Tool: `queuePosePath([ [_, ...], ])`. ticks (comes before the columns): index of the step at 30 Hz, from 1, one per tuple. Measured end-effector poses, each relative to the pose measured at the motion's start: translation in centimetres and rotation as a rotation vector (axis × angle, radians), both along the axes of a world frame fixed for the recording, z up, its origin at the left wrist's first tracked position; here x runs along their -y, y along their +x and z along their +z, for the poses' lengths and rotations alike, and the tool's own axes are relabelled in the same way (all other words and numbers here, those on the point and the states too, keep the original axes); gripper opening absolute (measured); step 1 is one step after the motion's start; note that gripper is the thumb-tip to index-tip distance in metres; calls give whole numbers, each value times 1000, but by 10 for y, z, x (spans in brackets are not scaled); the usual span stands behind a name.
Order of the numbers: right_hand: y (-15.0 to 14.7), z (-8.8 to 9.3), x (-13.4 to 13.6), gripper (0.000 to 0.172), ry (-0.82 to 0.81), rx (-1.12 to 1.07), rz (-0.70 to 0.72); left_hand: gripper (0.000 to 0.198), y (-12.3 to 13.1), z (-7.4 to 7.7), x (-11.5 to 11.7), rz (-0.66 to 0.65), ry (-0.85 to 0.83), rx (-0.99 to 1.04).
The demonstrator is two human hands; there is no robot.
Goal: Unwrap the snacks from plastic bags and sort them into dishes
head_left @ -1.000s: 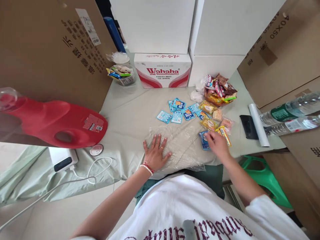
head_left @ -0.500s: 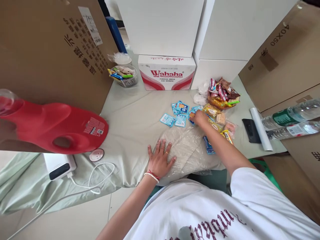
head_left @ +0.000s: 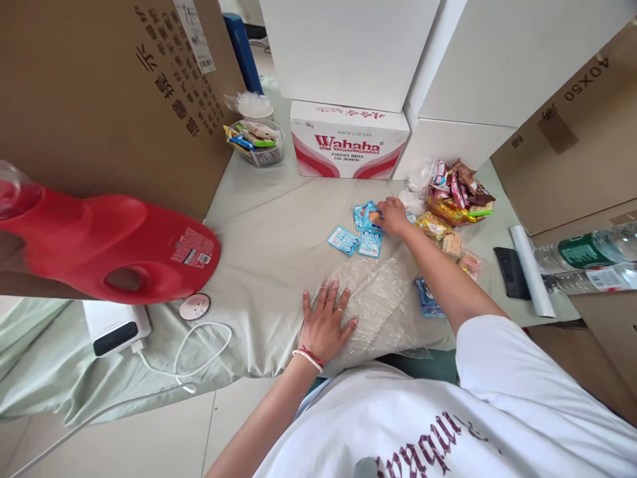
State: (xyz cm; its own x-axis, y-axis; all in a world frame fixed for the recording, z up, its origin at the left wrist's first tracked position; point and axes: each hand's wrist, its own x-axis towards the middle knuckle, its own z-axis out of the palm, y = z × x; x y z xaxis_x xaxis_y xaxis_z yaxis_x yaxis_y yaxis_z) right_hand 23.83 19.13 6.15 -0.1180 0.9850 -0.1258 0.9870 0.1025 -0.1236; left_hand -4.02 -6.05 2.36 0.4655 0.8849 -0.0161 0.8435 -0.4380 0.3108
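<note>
My left hand (head_left: pixel 326 325) lies flat with fingers spread on the near edge of a clear plastic bag (head_left: pixel 383 299). My right hand (head_left: pixel 394 216) reaches forward with bent fingers pinching a small blue snack packet (head_left: pixel 373 218) at the right side of a little group of like packets. Two more blue and white packets, one on the left (head_left: pixel 343 240) and one nearer me (head_left: pixel 369 243), lie flat beside it. Under and past my right forearm are yellow-wrapped snacks (head_left: pixel 434 226), a pale wrapped cake (head_left: pixel 452 245), a pink one (head_left: pixel 470 264) and dark blue packets (head_left: pixel 428 299).
A heap of mixed snacks (head_left: pixel 460 192) stands at the back right by a Wahaha carton (head_left: pixel 350 143). A clear tub of snacks (head_left: pixel 261 149) is at the back left. A red jug (head_left: pixel 119 245), power bank (head_left: pixel 117 328), phone (head_left: pixel 511 272) and plastic bottles (head_left: pixel 582 251) flank the cloth-covered table.
My right hand has moved left with a blue packet, from beside the yellow snacks to the group of blue packets. My left hand stays flat on the bag. The view has shifted slightly.
</note>
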Motion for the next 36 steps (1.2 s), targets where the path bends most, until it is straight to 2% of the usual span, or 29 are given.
queuePosePath([
  [3, 8, -7, 18, 67, 55, -65, -96, 68, -1, 0, 0, -2, 2, -2],
  [4, 12, -7, 24, 67, 29, -79, -113, 68, -1, -1, 0, -1, 3, -4],
  [7, 28, 2, 29, 43, -116, -110, -101, 68, 0, -2, -1, -2, 3, -12],
  [9, 37, 13, 18, 31, -139, -130, -5, 68, 0, -2, -1, -6, -3, -14],
  [13, 39, 34, -31, 34, -41, -76, 278, 68, 0, -1, -1, 1, -13, -16],
  [16, 27, 36, -65, 36, -152, -10, 479, 68, 0, 1, -1, 10, -10, -21],
  [19, 14, 28, -76, 45, -293, 66, 558, 67, 0, 2, -1, 14, -13, -28],
  [24, 18, 23, -52, 37, -161, 168, 510, 67, 0, 1, -1, 13, -13, -22],
  [30, 31, 24, -6, 54, -85, 113, 276, 66, -1, 0, -2, 10, -7, -14],
  [33, 30, 20, 2, 63, -28, 68, 221, 65, 0, 2, -1, 11, 11, -19],
  [36, 28, 23, 2, 71, 15, 34, 99, 64, 1, 2, -1, 18, 32, -15],
])
